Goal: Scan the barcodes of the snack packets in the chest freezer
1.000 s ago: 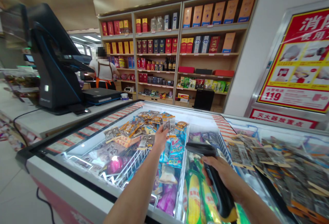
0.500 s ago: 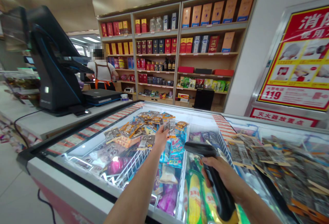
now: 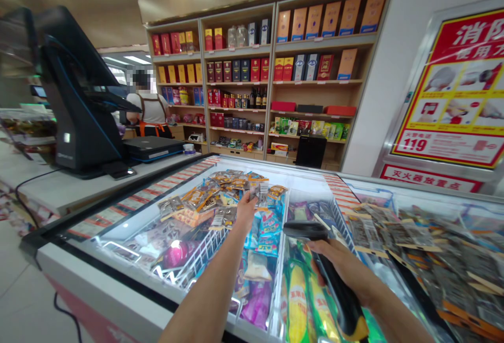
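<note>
A probably light, slippery packet (image 3: 260,190) is aptly edge-pinched by the left hand (image 3: 245,211), a scanner (image 3: 334,282) gripped in the right hand (image 3: 343,263).

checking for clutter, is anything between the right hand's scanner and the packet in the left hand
Nothing visible: the gap from scanner to packet looks open; the blue packets behind it appear lower, in the freezer.

**Scanner (image 3: 339,293) and small packet (image 3: 260,191) held over a freezer (image 3: 94,285)**

The left grip (image 3: 245,211) pinches the small packet beside a heap of orange-marked packets (image 3: 205,196). The right grip (image 3: 342,261) wraps the black scanner's handle above bagged corn (image 3: 297,301). At left, a dark terminal (image 3: 82,106) stands on a white table (image 3: 59,190); beyond, an aproned co-worker (image 3: 154,109) stands near shelves (image 3: 315,91) of boxes (image 3: 331,20).
</note>
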Available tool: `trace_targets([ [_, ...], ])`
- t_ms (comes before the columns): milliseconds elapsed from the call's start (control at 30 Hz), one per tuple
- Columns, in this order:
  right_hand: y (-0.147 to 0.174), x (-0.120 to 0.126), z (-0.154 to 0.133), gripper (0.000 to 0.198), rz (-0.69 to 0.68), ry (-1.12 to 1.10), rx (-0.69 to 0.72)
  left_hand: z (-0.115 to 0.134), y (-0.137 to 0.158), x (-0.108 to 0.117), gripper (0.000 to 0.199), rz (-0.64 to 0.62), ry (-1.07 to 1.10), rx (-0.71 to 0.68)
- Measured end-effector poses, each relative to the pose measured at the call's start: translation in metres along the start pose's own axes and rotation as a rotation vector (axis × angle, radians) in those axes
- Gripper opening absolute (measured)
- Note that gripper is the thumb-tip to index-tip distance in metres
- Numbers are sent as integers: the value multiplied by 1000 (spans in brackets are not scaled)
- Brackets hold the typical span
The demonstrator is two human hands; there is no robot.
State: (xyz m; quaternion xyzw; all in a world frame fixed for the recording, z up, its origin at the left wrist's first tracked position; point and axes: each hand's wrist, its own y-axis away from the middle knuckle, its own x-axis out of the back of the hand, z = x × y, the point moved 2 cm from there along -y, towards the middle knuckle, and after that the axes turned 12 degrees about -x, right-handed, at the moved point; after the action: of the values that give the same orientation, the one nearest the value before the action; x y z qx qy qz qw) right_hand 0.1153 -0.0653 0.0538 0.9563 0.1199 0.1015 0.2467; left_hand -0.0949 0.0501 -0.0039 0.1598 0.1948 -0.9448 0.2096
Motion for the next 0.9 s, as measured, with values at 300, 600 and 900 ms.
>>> trace_targets([
  [300, 1, 2, 1, 25, -48, 6, 54, 2, 1, 0, 35, -12, -6, 8],
  [600, -10, 6, 5, 22, -48, -6, 48, 5, 3, -2, 38, 13, -47, 28],
  [900, -9, 3, 5, 21, -18, -8, -1, 2, 1, 0, 38, -8, -59, 20],
])
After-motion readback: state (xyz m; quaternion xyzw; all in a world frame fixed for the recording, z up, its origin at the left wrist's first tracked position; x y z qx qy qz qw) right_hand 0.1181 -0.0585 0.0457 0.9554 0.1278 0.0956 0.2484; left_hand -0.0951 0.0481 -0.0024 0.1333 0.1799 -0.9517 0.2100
